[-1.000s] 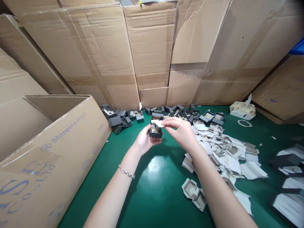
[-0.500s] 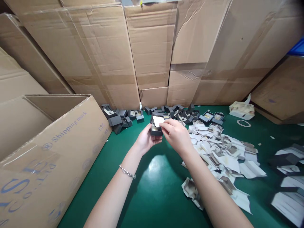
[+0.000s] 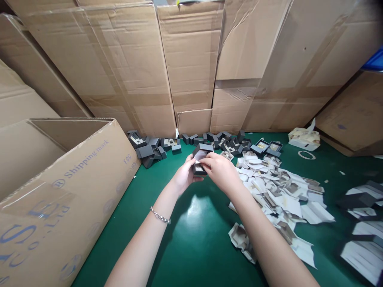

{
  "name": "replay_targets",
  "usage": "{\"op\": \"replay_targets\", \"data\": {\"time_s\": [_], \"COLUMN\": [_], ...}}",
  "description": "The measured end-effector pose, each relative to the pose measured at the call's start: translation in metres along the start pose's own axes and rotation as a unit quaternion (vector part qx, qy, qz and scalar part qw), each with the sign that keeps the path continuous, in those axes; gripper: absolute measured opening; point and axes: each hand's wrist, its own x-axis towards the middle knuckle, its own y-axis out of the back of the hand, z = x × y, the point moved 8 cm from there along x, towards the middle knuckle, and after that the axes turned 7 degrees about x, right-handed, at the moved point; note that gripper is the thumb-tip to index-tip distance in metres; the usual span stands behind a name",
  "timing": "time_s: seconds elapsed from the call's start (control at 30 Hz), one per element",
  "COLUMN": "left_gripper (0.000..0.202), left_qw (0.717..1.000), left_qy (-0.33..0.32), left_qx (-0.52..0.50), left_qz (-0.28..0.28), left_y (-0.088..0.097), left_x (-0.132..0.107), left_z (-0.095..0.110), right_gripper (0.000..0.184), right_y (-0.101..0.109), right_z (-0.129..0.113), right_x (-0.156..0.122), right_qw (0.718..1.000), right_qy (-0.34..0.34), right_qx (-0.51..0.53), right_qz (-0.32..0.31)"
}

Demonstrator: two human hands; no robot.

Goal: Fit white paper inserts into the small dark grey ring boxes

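Note:
Held in my left hand (image 3: pixel 183 175) is a small black jewelry box (image 3: pixel 204 150), its hinged lid raised and its pale lining showing. My left fingers wrap around the box's left side and underside. My right hand (image 3: pixel 220 169) reaches in from the right, its fingers pinched together at the box opening. A small white edge of a card (image 3: pixel 197 162) shows by the right fingertips; most of it is hidden by the fingers. What else lies inside the box is too small to make out.
Black jewelry boxes (image 3: pixel 146 151) are heaped along the back. Crumpled white paper pieces (image 3: pixel 284 199) spread at right, beside a tissue pack (image 3: pixel 304 138) and a white ring (image 3: pixel 306 155). A big open carton (image 3: pixel 98 175) stands at left on the green table (image 3: pixel 191 247); cardboard (image 3: pixel 188 59) walls the back.
The white card, raised above the box before, has gone down into the opening with my right fingers. The box has tilted, and its lid lining now shows. My left hand keeps its hold.

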Motion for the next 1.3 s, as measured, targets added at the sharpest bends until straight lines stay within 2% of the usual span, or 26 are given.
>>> {"op": "replay_targets", "data": {"time_s": [0.27, 0.57, 0.9, 1.1, 1.2, 1.3], "left_gripper": [0.025, 0.025, 0.025, 0.019, 0.017, 0.018], "left_qw": [1.0, 0.999, 0.998, 0.999, 0.999, 0.998], "left_qy": [-0.02, -0.024, -0.035, -0.031, -0.028, -0.013], "left_qx": [0.003, 0.021, 0.037, 0.01, -0.013, -0.049], "left_qz": [0.008, 0.025, 0.032, 0.033, 0.042, 0.046], "left_y": [0.001, 0.001, -0.001, 0.002, 0.004, 0.004], "left_x": [0.002, 0.002, 0.002, 0.002, 0.002, 0.002], "left_z": [-0.001, -0.001, 0.0, -0.001, -0.002, -0.004], "right_gripper": [0.024, 0.026, 0.025, 0.029, 0.03, 0.033], "right_y": [0.0, -0.009, -0.01, -0.014, -0.014, -0.01], "right_z": [-0.002, -0.006, -0.006, -0.014, -0.017, -0.015], "right_x": [-0.001, -0.002, -0.003, -0.006, -0.005, -0.003], "right_qw": [0.999, 0.996, 0.993, 0.995, 0.997, 0.998], "right_qy": [-0.001, 0.048, 0.037, 0.033, 0.025, 0.021], "right_qx": [-0.036, -0.064, -0.106, -0.051, -0.01, 0.051], "right_qz": [-0.007, -0.028, -0.017, -0.075, -0.072, -0.042]}}
